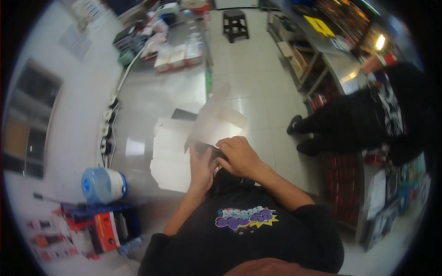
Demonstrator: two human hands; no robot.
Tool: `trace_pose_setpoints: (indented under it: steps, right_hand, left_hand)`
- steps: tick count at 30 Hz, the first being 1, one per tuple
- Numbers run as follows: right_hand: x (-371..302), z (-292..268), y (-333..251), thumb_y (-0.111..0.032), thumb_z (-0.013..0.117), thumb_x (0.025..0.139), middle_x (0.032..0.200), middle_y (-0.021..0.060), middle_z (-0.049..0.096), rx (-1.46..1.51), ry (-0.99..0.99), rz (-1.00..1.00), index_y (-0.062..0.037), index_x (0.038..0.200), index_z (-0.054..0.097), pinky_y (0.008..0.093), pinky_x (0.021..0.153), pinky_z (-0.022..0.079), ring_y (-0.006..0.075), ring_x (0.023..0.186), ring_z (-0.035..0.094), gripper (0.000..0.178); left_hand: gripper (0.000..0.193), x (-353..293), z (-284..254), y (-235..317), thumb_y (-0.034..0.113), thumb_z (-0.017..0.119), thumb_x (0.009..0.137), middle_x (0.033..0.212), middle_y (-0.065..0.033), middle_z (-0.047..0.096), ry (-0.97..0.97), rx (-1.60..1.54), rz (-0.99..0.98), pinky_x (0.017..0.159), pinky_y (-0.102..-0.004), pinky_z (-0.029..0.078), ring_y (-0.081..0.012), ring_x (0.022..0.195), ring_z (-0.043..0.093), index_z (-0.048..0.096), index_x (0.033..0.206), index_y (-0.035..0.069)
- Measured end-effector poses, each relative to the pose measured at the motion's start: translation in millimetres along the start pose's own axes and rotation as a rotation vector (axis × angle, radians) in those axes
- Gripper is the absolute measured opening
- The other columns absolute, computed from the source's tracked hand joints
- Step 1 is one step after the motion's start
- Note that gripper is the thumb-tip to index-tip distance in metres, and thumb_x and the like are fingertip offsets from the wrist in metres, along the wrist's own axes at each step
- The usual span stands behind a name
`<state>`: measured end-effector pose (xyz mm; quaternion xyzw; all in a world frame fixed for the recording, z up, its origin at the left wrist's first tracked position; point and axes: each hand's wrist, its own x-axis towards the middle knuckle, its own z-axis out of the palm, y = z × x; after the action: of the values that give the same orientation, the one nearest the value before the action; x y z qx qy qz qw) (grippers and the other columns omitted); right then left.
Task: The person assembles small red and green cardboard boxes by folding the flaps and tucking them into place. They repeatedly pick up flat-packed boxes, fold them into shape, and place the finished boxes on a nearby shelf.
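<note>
Left hand and right hand pinch a dark piece beside a motion-blurred pale sheet, near white cardboard on a stainless-steel table.

Runs along the left wall as a long, smooth metal table, shiny enough to mirror a pale patch of light. Bears a flat white board with angled corners at the near end, with a dark flat piece just beyond its far edge. Carries white-and-red boxes in a row farther off, near plastic-wrapped packages and a dark container.
</note>
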<state>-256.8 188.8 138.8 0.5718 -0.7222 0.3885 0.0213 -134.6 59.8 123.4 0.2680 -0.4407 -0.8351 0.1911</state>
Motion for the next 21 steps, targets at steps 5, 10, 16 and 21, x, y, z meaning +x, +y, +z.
trace_pose_setpoints:
  steps: [5,10,16,21]
  right_hand:
    - [-12,12,-1,-0.022,0.075,0.083,0.116,0.0123,0.064,-0.024,0.259,0.128,-0.0048,0.111,0.063,0.0465,0.089,0.045,0.0328,0.103,0.062,0.035]
    - [-16,8,8,-0.027,0.069,0.091,0.138,0.0172,0.058,-0.151,0.447,0.145,-0.0091,0.131,0.063,0.0474,0.090,0.047,0.0339,0.110,0.062,0.045]
    - [-34,6,3,-0.033,0.062,0.095,0.148,0.0221,0.048,-0.021,0.297,0.198,-0.0100,0.143,0.055,0.0530,0.103,0.041,0.0382,0.129,0.051,0.053]
    - [-60,-26,49,-0.030,0.073,0.089,0.152,0.0267,0.041,0.066,0.721,0.630,-0.0047,0.148,0.045,0.0505,0.115,0.034,0.0439,0.139,0.042,0.069]
  left_hand:
    - [0.057,5,16,-5,0.001,0.050,0.099,0.130,-0.0159,0.052,0.098,0.001,0.108,0.081,-0.0425,0.061,-0.0281,0.110,0.063,0.025,0.148,0.016]
    - [0.052,4,43,1,0.014,0.049,0.100,0.133,-0.0142,0.051,-0.076,0.051,0.109,0.092,-0.0487,0.058,-0.0288,0.120,0.057,0.026,0.147,0.018]
    - [0.060,24,49,-8,0.023,0.052,0.101,0.146,-0.0150,0.042,-0.121,0.206,0.048,0.095,-0.0576,0.051,-0.0311,0.132,0.049,0.022,0.153,0.018]
    - [0.066,40,15,-11,0.030,0.058,0.094,0.147,-0.0137,0.049,-0.245,0.146,-0.241,0.084,-0.0502,0.057,-0.0368,0.124,0.057,0.033,0.152,0.012]
